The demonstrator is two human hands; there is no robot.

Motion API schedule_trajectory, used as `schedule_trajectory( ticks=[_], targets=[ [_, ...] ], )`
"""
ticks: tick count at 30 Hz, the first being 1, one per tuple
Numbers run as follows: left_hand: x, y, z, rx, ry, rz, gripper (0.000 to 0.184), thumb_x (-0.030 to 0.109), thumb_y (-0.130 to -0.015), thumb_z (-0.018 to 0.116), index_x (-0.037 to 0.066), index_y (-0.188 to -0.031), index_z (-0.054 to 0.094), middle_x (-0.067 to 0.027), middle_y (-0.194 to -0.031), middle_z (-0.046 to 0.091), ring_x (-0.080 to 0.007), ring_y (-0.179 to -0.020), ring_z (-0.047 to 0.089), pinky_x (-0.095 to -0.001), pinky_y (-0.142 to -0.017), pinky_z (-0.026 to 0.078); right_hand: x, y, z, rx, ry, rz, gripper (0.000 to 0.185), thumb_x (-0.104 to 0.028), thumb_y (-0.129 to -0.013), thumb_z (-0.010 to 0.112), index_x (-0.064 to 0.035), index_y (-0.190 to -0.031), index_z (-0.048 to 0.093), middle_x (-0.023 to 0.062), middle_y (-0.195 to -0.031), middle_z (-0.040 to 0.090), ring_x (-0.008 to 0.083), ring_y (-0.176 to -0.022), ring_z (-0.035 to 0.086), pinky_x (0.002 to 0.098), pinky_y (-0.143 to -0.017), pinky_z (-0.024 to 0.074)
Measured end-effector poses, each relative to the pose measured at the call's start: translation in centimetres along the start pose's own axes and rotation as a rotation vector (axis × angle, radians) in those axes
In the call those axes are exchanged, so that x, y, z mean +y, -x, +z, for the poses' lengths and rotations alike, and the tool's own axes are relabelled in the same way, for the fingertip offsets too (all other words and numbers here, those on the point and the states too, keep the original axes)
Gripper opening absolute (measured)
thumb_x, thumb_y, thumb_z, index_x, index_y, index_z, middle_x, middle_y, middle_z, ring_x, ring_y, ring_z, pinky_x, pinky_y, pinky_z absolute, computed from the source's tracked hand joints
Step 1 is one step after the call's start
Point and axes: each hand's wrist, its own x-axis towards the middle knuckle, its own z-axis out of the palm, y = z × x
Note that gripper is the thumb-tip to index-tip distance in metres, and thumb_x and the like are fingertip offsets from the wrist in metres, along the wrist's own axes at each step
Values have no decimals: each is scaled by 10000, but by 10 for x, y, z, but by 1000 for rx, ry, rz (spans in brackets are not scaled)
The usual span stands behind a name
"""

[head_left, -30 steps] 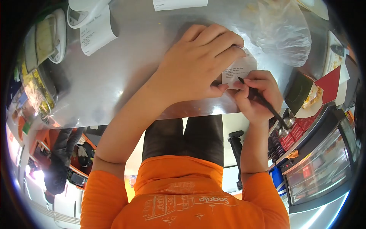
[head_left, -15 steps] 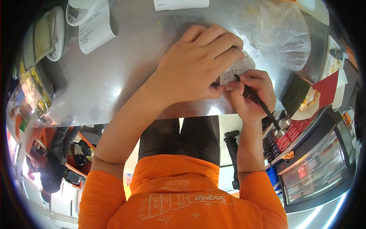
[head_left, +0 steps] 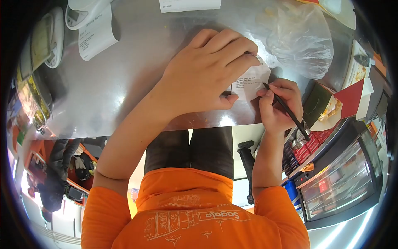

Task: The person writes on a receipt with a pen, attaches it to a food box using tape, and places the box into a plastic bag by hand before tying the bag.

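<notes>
My left hand arches over the steel worktop with bent fingers. Its index finger presses on a small printed receipt, while the thumb sits beside the near left edge of the paper. Part of the receipt is hidden under the fingers. My right hand is closed around a slim black pen, whose tip is at the right side of the receipt. Whether the tip touches the paper I cannot tell. The lower fingers of my right hand are partly hidden behind the pen and thumb.
A clear plastic bag lies right of my hands. Beyond it stands an open food box with red and dark flaps. Printed slips and white scales are at the upper left. A person is at lower left.
My right hand has shifted slightly right and the pen tip has moved off the printed lines toward the receipt's right side. More of the receipt shows. My left hand still covers its far part.
</notes>
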Motion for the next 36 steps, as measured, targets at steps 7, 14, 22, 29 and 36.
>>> schedule_trajectory(
  ticks=[7,14,22,29,36],
  targets=[
    [0,-1,-2,-20,3,-7,723,232,-533,893,184,-1213,653,40,-1277,604,-221,-1225,542,-395,-998,413,-20,4,8,100,-94,65,138,48,-797,730,1,-878,629,156,-883,700,191,-692,723,279,-608,595],
    [-2,0,-1,-10,-4,-1,725,261,-531,892,183,-1212,655,40,-1271,610,-213,-1227,544,-393,-1002,409,-24,-5,16,-117,-40,-33,146,38,-799,735,-8,-869,616,131,-878,702,177,-695,738,271,-617,597],
    [-1,1,1,-2,2,-15,742,262,-515,895,186,-1211,653,45,-1289,606,-206,-1226,543,-389,-994,407,-25,-5,18,-123,-73,19,141,37,-801,733,-5,-865,614,132,-871,702,169,-694,734,262,-605,578],
    [-2,1,1,-8,6,-13,754,260,-503,892,185,-1214,651,43,-1297,604,-210,-1236,537,-390,-995,407,-22,-1,15,-129,-106,11,136,43,-797,726,-4,-863,616,134,-871,701,173,-683,735,265,-614,582],
    [-2,0,1,-19,8,-12,751,254,-507,890,181,-1215,650,39,-1300,601,-212,-1238,536,-392,-999,405,-24,-2,14,-112,-53,16,140,28,-800,741,-5,-880,631,138,-866,700,174,-681,718,275,-606,571]
  ],
)
